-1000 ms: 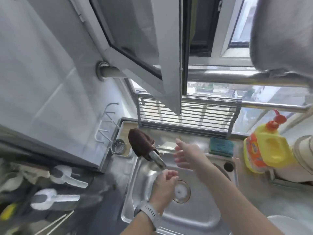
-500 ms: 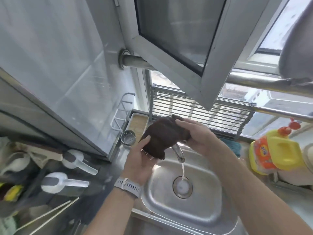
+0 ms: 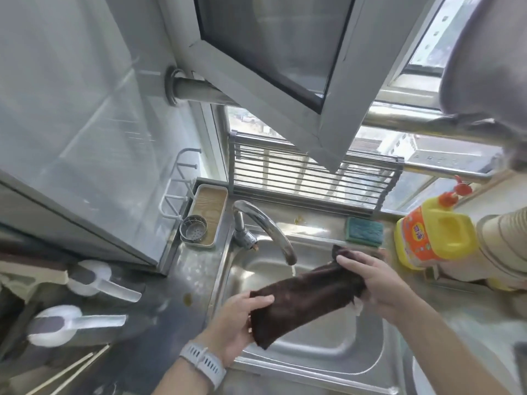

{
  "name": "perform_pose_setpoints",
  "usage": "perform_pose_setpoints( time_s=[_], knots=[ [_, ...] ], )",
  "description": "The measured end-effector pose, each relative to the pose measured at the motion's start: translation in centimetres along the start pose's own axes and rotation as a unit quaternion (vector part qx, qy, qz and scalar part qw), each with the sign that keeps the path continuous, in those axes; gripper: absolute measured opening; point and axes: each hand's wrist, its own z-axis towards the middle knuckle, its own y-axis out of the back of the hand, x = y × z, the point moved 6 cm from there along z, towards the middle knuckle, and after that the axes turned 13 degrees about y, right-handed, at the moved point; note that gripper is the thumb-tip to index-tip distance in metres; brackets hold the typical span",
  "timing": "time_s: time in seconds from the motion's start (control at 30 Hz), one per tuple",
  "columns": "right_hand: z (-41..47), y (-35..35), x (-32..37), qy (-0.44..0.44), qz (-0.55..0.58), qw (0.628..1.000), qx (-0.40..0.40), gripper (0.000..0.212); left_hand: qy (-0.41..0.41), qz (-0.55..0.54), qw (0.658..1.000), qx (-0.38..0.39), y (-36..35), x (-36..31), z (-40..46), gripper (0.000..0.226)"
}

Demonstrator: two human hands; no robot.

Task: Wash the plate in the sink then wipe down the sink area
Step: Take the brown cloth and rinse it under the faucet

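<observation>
A dark brown cloth point(image 3: 308, 297) is stretched out over the steel sink point(image 3: 336, 346), just under the spout of the chrome tap point(image 3: 265, 223). My left hand point(image 3: 239, 320), with a white watch on its wrist, grips the cloth's lower left end. My right hand point(image 3: 373, 283) grips the upper right end. A thin stream of water falls from the spout behind the cloth. A white plate edge point(image 3: 422, 377) shows at the bottom right.
A green sponge point(image 3: 364, 231) lies on the sink's back ledge. A yellow detergent bottle point(image 3: 433, 235) stands at the right by stacked bowls. A tray with a metal strainer point(image 3: 194, 232) sits left of the tap. An open window sash hangs overhead. White scoops lie at the left.
The cloth was draped over the tap; both hands lifted it off and spread it out over the sink. The tap spout is now uncovered.
</observation>
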Motion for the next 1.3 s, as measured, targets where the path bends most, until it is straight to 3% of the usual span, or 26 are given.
perform_pose_setpoints(
  time_s=[0.1,0.2,0.27,0.37,0.47,0.53,0.67,0.73,0.83,0.9,1.0,1.07,1.13,1.23,1.3],
  knots=[
    [3.5,-0.2,-4.9,-0.027,-0.073,0.996,-0.034,0.030,0.069,-0.048,0.993,-0.083,0.4,1.5,4.5,0.031],
    [5.1,-1.5,-6.4,0.011,-0.118,0.990,-0.081,0.029,0.101,-0.134,0.983,-0.073,-1.2,1.4,6.8,0.026],
    [3.9,-3.3,-5.8,0.078,-0.191,0.975,-0.085,0.027,0.093,-0.181,0.978,-0.048,-2.5,0.9,7.6,0.037],
    [0.4,-6.9,-6.4,0.144,-0.255,0.956,0.030,0.025,0.072,-0.224,0.972,-0.001,-4.3,0.6,8.7,0.051],
    [-1.5,-7.5,-7.9,0.164,-0.283,0.939,0.104,0.029,0.061,-0.195,0.979,-0.024,-4.7,0.8,9.3,0.032],
    [-1.3,-5.9,-8.5,0.142,-0.236,0.959,0.073,0.030,0.052,-0.183,0.981,-0.044,-4.0,1.1,9.7,0.041],
    [0.9,-2.0,-8.8,0.068,-0.179,0.977,-0.091,0.017,0.042,-0.189,0.981,-0.012,-3.5,1.6,10.3,0.043],
    [2.1,-2.4,-10.6,-0.053,-0.069,0.992,-0.094,0.040,0.040,-0.197,0.980,0.000,-3.4,2.0,10.8,0.043],
    [2.9,-5.5,-12.7,-0.188,0.145,0.969,-0.059,0.052,0.028,-0.182,0.983,-0.029,-3.4,2.4,11.2,0.031],
    [3.7,-6.6,-13.3,-0.169,0.176,0.966,-0.083,0.046,0.017,-0.173,0.982,-0.070,-3.4,2.6,11.4,0.028],
    [4.2,-7.6,-13.7,-0.105,0.129,0.980,-0.110,0.022,0.002,-0.165,0.981,-0.104,-3.8,2.3,12.0,0.035],
    [4.0,-8.6,-13.6,-0.072,0.099,0.987,-0.099,0.021,-0.008,-0.155,0.982,-0.107,-4.5,2.0,12.0,0.043],
    [3.6,-9.2,-13.5,-0.053,0.109,0.988,-0.099,0.024,-0.057,-0.137,0.980,-0.136,-4.7,1.2,11.9,0.034],
    [2.9,-9.6,-13.0,-0.032,0.141,0.983,-0.116,0.023,-0.144,-0.016,0.975,-0.167,-4.6,-0.7,11.8,0.016],
    [2.7,-9.8,-12.6,-0.030,0.174,0.977,-0.122,0.024,-0.174,0.097,0.953,-0.226,-4.0,-1.5,12.2,0.023]
  ],
)
